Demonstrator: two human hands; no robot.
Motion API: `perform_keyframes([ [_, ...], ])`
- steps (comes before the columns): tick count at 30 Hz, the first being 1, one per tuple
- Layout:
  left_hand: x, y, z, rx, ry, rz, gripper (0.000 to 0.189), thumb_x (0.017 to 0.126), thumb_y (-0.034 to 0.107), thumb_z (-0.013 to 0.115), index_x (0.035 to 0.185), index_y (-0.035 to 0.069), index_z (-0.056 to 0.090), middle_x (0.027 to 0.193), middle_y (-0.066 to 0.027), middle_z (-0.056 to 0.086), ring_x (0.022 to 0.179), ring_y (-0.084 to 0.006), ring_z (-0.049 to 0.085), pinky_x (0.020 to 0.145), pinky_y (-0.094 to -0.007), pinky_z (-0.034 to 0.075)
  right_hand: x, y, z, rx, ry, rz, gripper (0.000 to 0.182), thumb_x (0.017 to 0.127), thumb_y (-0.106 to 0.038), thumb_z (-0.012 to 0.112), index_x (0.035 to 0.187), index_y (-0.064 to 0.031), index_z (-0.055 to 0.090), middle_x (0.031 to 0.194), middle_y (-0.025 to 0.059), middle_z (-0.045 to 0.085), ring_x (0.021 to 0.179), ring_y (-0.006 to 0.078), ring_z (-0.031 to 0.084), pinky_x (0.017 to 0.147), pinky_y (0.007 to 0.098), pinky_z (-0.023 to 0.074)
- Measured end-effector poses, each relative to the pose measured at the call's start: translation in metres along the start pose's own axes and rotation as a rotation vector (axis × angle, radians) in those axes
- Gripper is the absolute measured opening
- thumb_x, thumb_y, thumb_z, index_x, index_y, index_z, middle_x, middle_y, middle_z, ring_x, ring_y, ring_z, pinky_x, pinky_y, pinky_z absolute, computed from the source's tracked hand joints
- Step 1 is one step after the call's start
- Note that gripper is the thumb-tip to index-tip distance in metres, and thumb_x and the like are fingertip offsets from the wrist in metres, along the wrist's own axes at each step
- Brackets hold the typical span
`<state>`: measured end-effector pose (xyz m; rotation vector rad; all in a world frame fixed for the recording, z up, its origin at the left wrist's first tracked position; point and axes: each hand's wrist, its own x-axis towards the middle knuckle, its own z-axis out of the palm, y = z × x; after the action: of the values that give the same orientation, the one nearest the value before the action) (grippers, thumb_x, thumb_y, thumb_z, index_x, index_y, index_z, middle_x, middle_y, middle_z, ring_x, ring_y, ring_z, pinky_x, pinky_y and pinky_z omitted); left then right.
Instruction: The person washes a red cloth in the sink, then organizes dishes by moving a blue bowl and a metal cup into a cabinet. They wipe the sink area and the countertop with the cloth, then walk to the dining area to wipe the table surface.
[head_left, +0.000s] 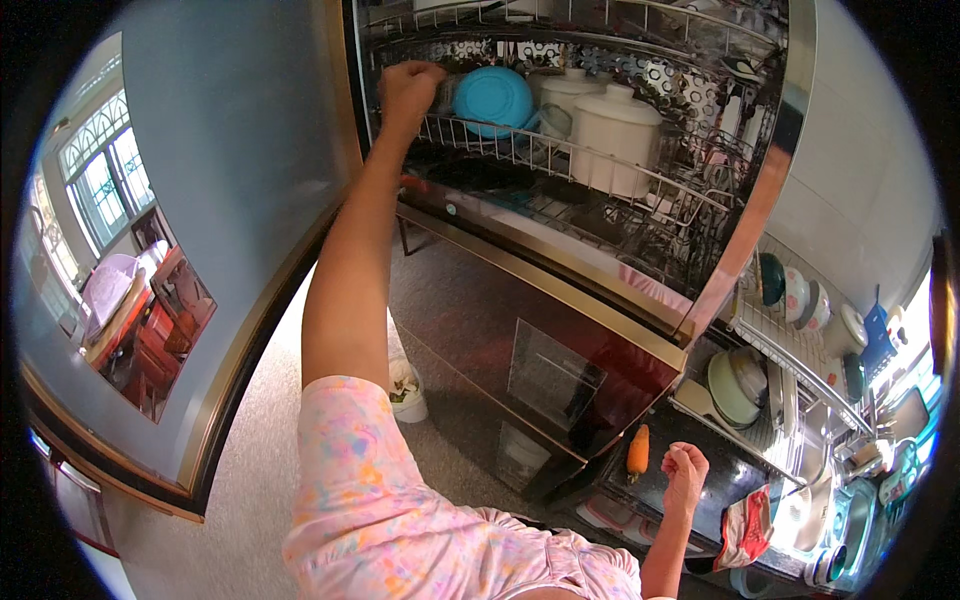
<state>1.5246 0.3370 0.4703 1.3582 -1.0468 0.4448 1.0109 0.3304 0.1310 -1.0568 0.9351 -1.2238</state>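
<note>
My left hand reaches into the left end of an upright dish cabinet, its fingers curled beside the wire rack. Whether it holds something there I cannot tell. Just right of it, a blue plastic bowl leans on its side in the rack. Farther right stand a white lidded pot and, partly behind it, another lidded pot. My right hand is low at the right above a black countertop, fingers closed with nothing visible in them. An orange carrot lies on the counter just left of it.
The cabinet's large door stands open at the left. Right of the cabinet are a wire dish rack with bowls, a green bowl, a red and white cloth and a sink area. A white bucket stands on the floor.
</note>
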Motion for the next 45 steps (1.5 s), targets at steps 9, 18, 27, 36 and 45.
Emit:
perform_keyframes([
  [9, -0.226, 0.014, -0.02, -0.096, 0.131, 0.301, 0.016, 0.07, 0.001, 0.055, 0.086, 0.0, 0.056, 0.077, -0.0054, 0.049, 0.059, -0.0109, 0.044, 0.051, -0.0229, 0.035, 0.004, 0.004, -0.006, -0.03, -0.03, 0.021, 0.007, 0.076, -0.009, 0.057, 0.077, -0.0026, 0.059, 0.062, 0.0014, 0.054, 0.053, 0.0087, 0.05, 0.05, 0.0199, 0.0391],
  [18, -0.347, 0.004, -0.172, 0.151, 0.686, -0.358, 0.017, 0.076, -0.002, 0.045, 0.09, 0.007, 0.044, 0.079, -0.0005, 0.042, 0.058, -0.006, 0.037, 0.047, -0.021, 0.029, 0.02, 0.0, 0.007, -0.028, -0.113, 0.044, 0.009, 0.077, -0.009, 0.057, 0.077, -0.0001, 0.059, 0.065, 0.0019, 0.054, 0.057, 0.0098, 0.049, 0.054, 0.0221, 0.0396],
  [27, -0.342, 0.048, -0.166, 0.03, 0.745, -0.317, 0.019, 0.074, -0.005, 0.046, 0.092, 0.003, 0.044, 0.08, -0.0035, 0.046, 0.052, -0.0056, 0.036, 0.041, -0.0181, 0.026, 0.06, -0.043, 0.018, -0.038, -0.132, -0.224, 0.01, 0.077, -0.006, 0.051, 0.076, 0.0025, 0.056, 0.064, 0.0008, 0.05, 0.057, 0.0071, 0.044, 0.051, 0.0215, 0.035],
  [36, -0.361, 0.068, -0.138, -0.083, 0.436, -0.608, 0.014, 0.073, -0.003, 0.048, 0.085, 0.003, 0.048, 0.078, -0.0023, 0.049, 0.047, -0.0059, 0.038, 0.039, -0.0174, 0.027, 0.222, -0.152, -0.02, -0.693, 0.331, -0.843, 0.023, 0.075, -0.021, 0.059, 0.087, -0.002, 0.062, 0.074, 0.012, 0.061, 0.069, 0.0241, 0.057, 0.064, 0.0351, 0.045],
  [45, -0.368, 0.192, -0.023, -0.297, -1.4, -0.221, 0.029, 0.075, 0.006, 0.063, 0.103, 0.001, 0.06, 0.089, -0.0119, 0.062, 0.068, -0.0163, 0.059, 0.058, -0.0266, 0.047, 0.289, -0.158, -0.047, -1.558, 0.348, -0.738, 0.084, 0.061, -0.034, 0.074, 0.133, -0.0265, 0.031, 0.139, 0.0097, 0.026, 0.125, 0.0375, 0.025, 0.096, 0.0591, 0.0223],
])
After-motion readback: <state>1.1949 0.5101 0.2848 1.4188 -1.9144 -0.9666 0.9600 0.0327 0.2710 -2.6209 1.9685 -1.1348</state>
